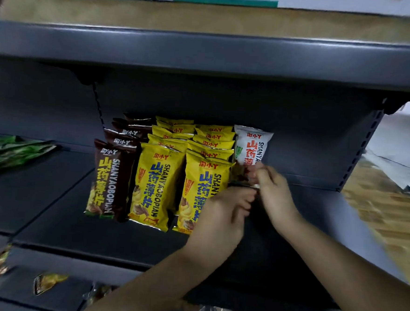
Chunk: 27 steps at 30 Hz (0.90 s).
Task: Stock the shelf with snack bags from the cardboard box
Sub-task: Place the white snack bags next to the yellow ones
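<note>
- The right hand [273, 188] pinches the bottom edge of the white snack bag [251, 145]; keep it upright.
- The left hand [221, 214], fingers curled, steadies at that bag's base; what it holds is unclear.
- Seat the bag just right of the yellow bags [203, 179], square against the shelf [77, 231] back.
- No cardboard box is visible.

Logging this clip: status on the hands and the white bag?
Both hands grip white bag, upright at shelf back. Yellow bags tight beside it.
</note>
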Tool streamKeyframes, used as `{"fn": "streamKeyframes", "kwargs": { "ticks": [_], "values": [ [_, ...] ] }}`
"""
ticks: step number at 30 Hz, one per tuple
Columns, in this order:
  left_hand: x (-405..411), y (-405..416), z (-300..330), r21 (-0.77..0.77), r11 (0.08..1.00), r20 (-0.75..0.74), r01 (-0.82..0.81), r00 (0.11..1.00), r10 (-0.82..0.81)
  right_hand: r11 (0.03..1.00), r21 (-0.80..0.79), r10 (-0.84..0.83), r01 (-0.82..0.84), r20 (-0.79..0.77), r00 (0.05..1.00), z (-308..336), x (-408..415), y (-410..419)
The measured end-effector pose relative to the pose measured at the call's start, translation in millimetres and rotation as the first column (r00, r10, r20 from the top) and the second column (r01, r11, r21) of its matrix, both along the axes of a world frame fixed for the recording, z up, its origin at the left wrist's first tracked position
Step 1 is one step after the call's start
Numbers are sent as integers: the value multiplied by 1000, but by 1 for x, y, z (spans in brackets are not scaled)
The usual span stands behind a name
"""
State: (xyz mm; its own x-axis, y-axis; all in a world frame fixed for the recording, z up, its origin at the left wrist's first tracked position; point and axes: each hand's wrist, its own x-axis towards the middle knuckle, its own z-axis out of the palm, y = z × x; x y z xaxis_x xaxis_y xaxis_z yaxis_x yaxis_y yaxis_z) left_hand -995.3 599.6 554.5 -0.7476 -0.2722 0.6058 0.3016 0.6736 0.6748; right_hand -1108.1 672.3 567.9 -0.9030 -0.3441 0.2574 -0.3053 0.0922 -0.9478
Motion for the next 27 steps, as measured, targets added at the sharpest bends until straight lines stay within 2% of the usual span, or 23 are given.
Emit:
{"fn": "streamKeyframes", "kwargs": {
  "ticks": [2,5,7,10,12,16,27],
  "values": [
    [27,-17,-3,-69,995,-75,-73,995,68,990,86,112,-114,31,993,-4,19,8],
    [44,-51,-19,-176,926,-66,-335,942,328,939,224,254,-263,69,965,-10,41,10],
    [49,-70,-30,-158,880,17,-448,890,456,905,236,341,-354,95,935,-14,51,5],
    [51,-90,-42,-43,867,219,-496,842,493,870,225,436,-440,69,897,-26,56,-6],
    [50,-99,-47,19,860,290,-509,826,483,864,238,446,-443,44,894,-37,56,-13],
    [47,-102,-52,86,851,335,-519,819,466,885,229,416,-404,-1,909,-49,54,-25],
    [35,-103,-55,65,811,264,-581,794,548,919,282,335,-276,-183,924,-58,45,-29]
  ]
}}
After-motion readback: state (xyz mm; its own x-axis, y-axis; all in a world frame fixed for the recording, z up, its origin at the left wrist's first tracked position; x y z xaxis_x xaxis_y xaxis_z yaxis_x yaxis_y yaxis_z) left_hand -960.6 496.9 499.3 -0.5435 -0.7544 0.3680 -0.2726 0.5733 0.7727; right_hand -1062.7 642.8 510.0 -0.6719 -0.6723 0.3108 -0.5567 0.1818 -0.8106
